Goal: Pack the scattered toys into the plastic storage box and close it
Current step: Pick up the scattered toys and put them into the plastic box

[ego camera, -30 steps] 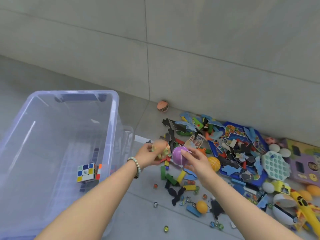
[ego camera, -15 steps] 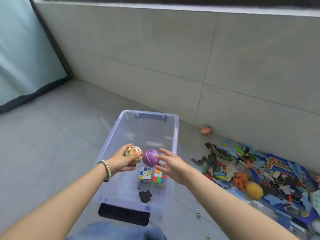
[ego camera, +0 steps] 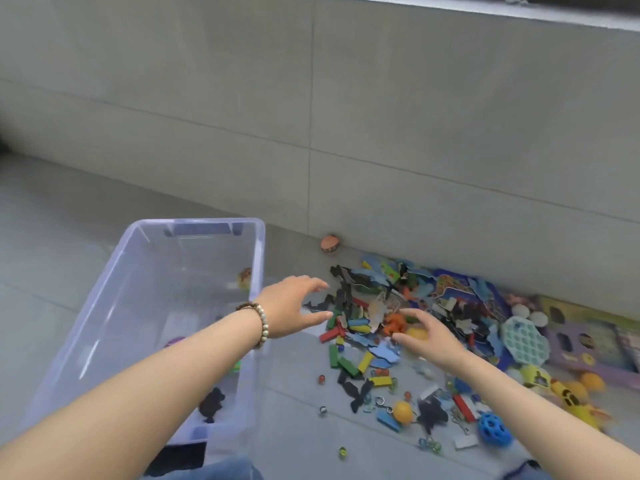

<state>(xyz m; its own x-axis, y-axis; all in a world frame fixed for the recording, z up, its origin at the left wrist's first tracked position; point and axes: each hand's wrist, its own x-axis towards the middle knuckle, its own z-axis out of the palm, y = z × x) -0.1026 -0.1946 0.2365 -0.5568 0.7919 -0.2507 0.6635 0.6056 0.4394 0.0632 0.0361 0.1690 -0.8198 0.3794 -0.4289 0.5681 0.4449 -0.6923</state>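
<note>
The clear plastic storage box (ego camera: 201, 221) stands lidless on the floor (ego camera: 69, 220) at the left, with a patterned ball (ego camera: 245, 278), a purple ball (ego camera: 175, 341) and a black piece (ego camera: 212, 403) inside. Just right of it, the scattered toys (ego camera: 349, 365) lie heaped near the wall (ego camera: 450, 133). The left hand (ego camera: 291, 306) and right hand (ego camera: 426, 336) hover there, each grip apart, fingers spread, holding nothing.

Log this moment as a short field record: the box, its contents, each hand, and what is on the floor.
box: clear storage box, open, no lid on it
inside: black piece, patterned ball, purple ball
left hand: open, empty, between box and pile
right hand: open, empty, over the toy pile
floor: orange ball apart from the pile; blue holed ball
</note>
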